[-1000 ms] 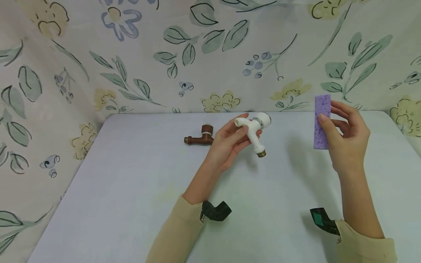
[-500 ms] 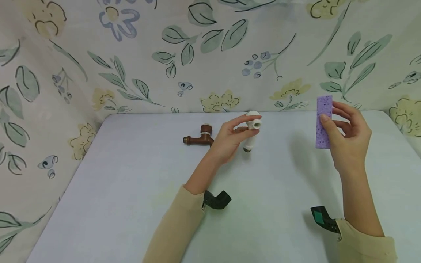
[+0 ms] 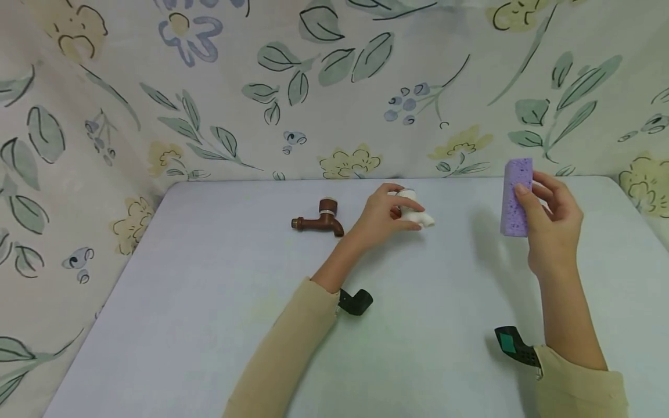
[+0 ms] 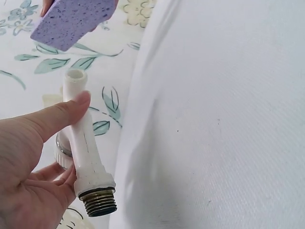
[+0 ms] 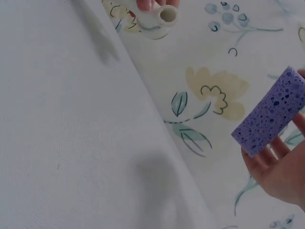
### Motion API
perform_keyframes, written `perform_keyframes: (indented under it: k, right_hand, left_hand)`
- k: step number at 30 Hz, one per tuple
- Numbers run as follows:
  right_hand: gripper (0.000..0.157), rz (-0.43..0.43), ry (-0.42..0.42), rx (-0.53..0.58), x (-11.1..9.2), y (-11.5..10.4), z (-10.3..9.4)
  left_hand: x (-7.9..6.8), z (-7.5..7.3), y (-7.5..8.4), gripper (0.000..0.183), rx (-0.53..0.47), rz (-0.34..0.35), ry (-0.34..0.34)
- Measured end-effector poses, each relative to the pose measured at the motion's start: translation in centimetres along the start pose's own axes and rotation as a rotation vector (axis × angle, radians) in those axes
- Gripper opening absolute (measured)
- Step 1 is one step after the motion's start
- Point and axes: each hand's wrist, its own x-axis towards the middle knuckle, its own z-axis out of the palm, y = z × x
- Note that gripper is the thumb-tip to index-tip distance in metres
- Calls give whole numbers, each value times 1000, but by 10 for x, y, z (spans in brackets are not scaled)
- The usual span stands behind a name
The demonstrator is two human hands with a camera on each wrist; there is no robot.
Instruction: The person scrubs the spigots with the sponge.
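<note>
My left hand (image 3: 384,217) grips a white plastic tap (image 4: 85,148) near the back of the table. In the left wrist view its open spout end points up and its brass-coloured threaded end (image 4: 99,202) points down; the thumb lies across the white body. Fingers hide part of the tap in the head view. On the right, my right hand (image 3: 555,232) holds up a purple sponge (image 3: 517,197), upright, between thumb and fingers. The sponge's pitted face shows in the right wrist view. A brown tap (image 3: 319,223) lies on the table left of my left hand.
A white table (image 3: 209,325) spreads beneath both hands. Behind it and along its left side hangs a floral-patterned cloth (image 3: 334,116). Dark wrist cameras (image 3: 355,302) sit at both sleeve cuffs.
My left hand has turned the white tap about, swinging its spout to the right, and has shifted slightly right. The purple sponge has turned a little, showing its side; the brown tap stays put.
</note>
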Motion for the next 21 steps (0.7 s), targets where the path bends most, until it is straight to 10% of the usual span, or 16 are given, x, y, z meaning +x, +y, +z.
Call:
perform_keyframes:
  k: [7, 21]
  right_hand:
    - [38, 69, -22, 65, 5, 7, -6]
    - [41, 90, -33, 38, 7, 10, -8]
  left_hand:
    - [12, 5, -4, 28, 202, -12, -69]
    - [20, 12, -15, 29, 300, -51, -107]
